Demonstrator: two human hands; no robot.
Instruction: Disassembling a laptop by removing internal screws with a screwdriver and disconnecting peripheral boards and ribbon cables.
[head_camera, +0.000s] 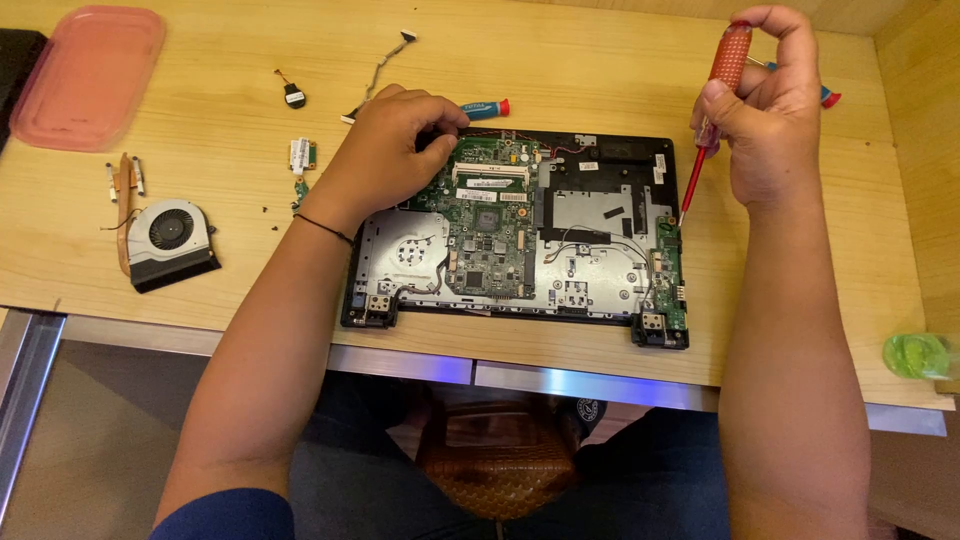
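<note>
- Nearest the viewer, lower centre of the frame: the opened laptop base (600, 300) lies flat on the desk (230, 70), its front hinges toward the desk edge. It sits square and needs no shifting.
- Right of centre: the tip of the red screwdriver (700, 160) meets the small green side board (668, 262) at the base's right edge. The shaft leans slightly; judged best brought upright over the screw so the tip seats fully.
- Upper right: the right hand (765, 110) has its grip closed around the screwdriver's red handle, fingertips at the top. Light downward pressure while turning is advised, to avoid slipping onto the board.
- Centre left: the left hand (385, 155) rests on the upper left of the green motherboard (490, 220), fingers curled and pressing down, holding nothing that can be seen. It steadies the base; it should stay off the loose wires.
- Far left: a removed cooling fan (170, 240), small circuit pieces (303, 155) and a pink tray (85, 75) lie well apart from the work.
- Upper centre: a blue-handled tool (485, 108) lies just behind the base.
</note>
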